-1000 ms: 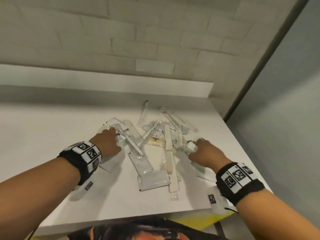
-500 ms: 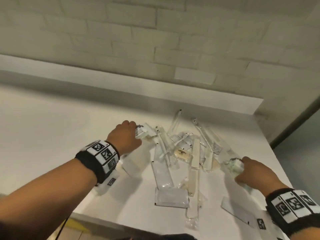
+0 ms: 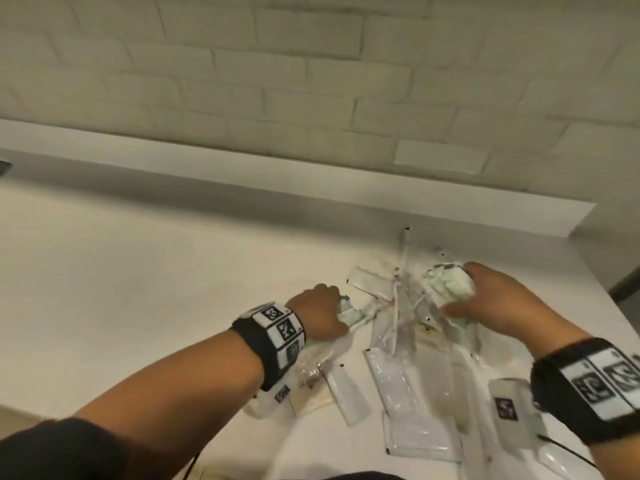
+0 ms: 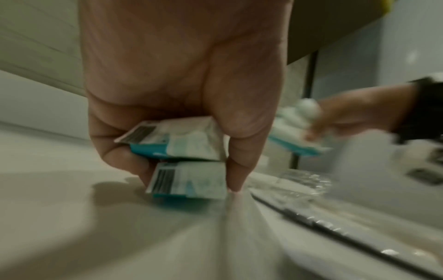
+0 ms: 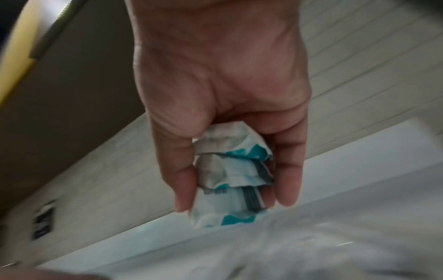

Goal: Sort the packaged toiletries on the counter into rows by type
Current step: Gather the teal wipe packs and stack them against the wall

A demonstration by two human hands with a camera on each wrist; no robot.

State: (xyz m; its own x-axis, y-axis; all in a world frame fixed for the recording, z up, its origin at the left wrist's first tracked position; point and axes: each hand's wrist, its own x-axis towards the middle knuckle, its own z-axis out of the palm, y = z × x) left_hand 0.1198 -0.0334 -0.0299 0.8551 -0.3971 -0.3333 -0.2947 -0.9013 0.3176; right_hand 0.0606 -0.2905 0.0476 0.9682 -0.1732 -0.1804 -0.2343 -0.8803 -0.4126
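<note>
A heap of packaged toiletries [image 3: 408,344] lies on the white counter [image 3: 138,271]: clear long sleeves, flat white sachets and small teal-and-white packets. My left hand [image 3: 320,315] sits at the heap's left edge and pinches two teal-and-white packets [image 4: 187,157] stacked between thumb and fingers, low over the counter. Over the far side of the heap my right hand [image 3: 491,299] grips a bunch of the same teal-and-white packets [image 5: 230,178], about three of them, crumpled together and lifted off the surface [image 3: 446,285].
A raised white ledge [image 3: 311,178] runs along the back under a pale brick wall [image 3: 311,64]. The counter's right edge [image 3: 602,282] drops off beside a grey wall. Flat white sachets [image 3: 415,441] lie near the front edge.
My right hand has swung from the heap's right side up and inward over its far part, still holding its packets. My left hand stays at the heap's left edge. The view has shifted left.
</note>
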